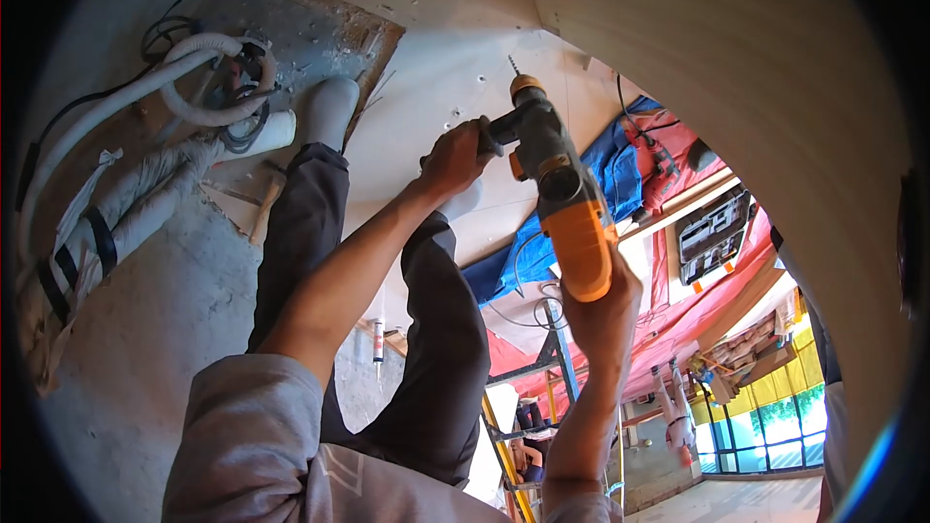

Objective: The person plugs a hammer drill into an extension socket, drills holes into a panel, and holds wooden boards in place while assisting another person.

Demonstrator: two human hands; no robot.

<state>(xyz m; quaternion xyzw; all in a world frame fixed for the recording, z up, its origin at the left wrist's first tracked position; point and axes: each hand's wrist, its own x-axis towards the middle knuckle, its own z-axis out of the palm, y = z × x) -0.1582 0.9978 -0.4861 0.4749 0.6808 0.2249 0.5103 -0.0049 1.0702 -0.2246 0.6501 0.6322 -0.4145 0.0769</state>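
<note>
An orange and dark grey rotary hammer drill point(557, 174) is held up in front of me by both hands. My left hand point(455, 160) is closed around its side handle point(501, 131). At the rear grip, my right hand point(603, 302) wraps around the orange end, the fingers partly hidden by the tool. A thin spiral drill bit point(514, 65) points away from me, its tip over a pale board surface point(436, 73) dotted with several small holes. Whether the bit touches the board I cannot tell.
Wrapped pipes point(145, 203) and a coiled hose point(179, 68) lie left. A sealant tube point(379, 341) sits near my legs. Right are a blue sheet point(610, 169), a red power tool point(664, 172), an open tool case point(712, 237) and a ladder point(557, 349). Another person point(676, 412) stands farther off.
</note>
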